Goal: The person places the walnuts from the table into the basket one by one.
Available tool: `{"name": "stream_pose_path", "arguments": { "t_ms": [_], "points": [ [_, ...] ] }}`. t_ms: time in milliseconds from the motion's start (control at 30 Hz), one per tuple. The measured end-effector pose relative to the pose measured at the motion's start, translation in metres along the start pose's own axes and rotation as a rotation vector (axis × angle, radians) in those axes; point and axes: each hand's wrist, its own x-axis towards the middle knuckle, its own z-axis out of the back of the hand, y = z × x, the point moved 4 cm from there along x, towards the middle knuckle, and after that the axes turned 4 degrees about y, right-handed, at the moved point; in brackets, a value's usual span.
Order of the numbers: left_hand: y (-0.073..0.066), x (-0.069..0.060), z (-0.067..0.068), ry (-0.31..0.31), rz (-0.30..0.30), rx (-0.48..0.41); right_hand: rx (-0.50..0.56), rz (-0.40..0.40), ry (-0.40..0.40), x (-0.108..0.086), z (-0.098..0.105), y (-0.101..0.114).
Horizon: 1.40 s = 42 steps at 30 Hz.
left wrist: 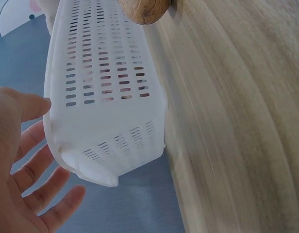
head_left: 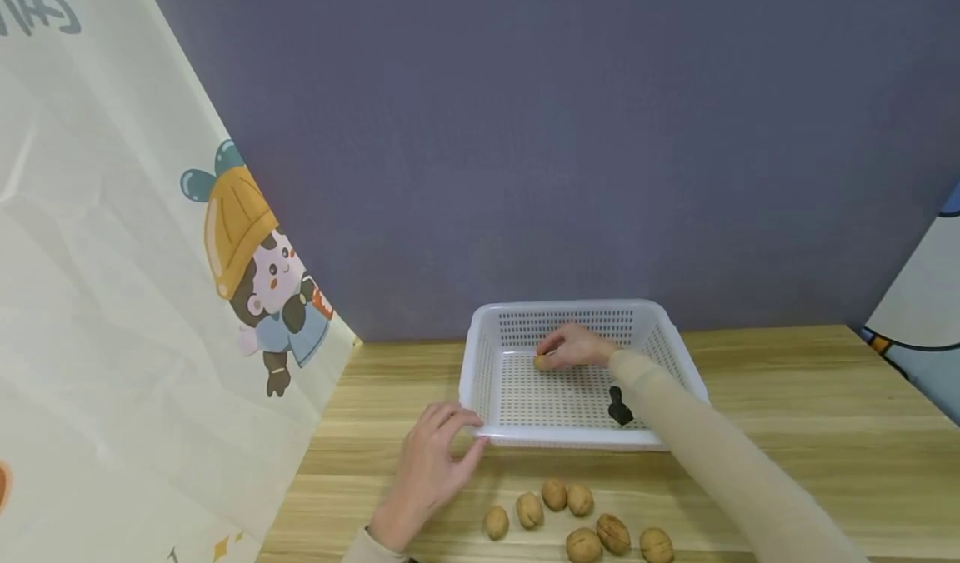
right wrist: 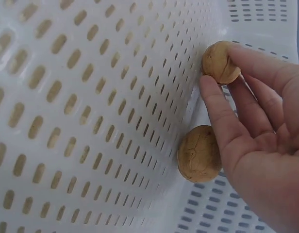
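Observation:
A white plastic basket (head_left: 555, 437) with slotted walls stands on the wooden table. My left hand (head_left: 435, 459) is at its near left corner, thumb outside and index finger over the rim; the other fingers (left wrist: 50, 191) are spread in the left wrist view. Inside the basket, my right hand (head_left: 576, 348) pinches a walnut (right wrist: 218, 63) between thumb and fingertips, close to the basket's surface. A second walnut (right wrist: 199, 154) lies just below that hand in the right wrist view. Several loose walnuts (head_left: 529, 510) lie on the table in front of the basket.
The wooden table (head_left: 795, 396) extends to both sides of the basket. Behind it rises a dark blue-grey panel (head_left: 525, 146). A white sheet with a cartoon figure (head_left: 266, 271) hangs at the left. A small black object (head_left: 618, 406) shows beside the right sleeve (head_left: 720, 455).

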Motion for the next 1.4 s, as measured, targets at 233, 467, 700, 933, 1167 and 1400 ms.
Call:
{"name": "stream_pose_path", "arguments": {
  "t_ms": [233, 467, 700, 933, 1167, 1400],
  "points": [
    [0.0, 0.001, 0.001, 0.004, 0.0, 0.0, 0.019, -0.03, -0.014, 0.003, -0.001, -0.002],
    [-0.001, 0.001, -0.002, 0.021, -0.006, -0.004, -0.046, 0.0, -0.003, -0.002, 0.006, -0.001],
    [-0.001, 0.001, -0.001, 0.003, -0.012, -0.001, -0.093, 0.001, 0.016, -0.009, 0.018, 0.014],
    [-0.001, 0.001, 0.0, 0.008, -0.008, -0.005, -0.045, 0.038, 0.041, -0.02, 0.033, 0.039],
    [0.001, 0.001, 0.002, -0.005, 0.003, -0.002, 0.028, 0.1, 0.06, -0.041, 0.045, 0.068],
    [0.001, 0.001, -0.001, 0.014, 0.004, 0.008, 0.038, 0.164, 0.063, -0.081, 0.053, 0.078]
  ]
}}
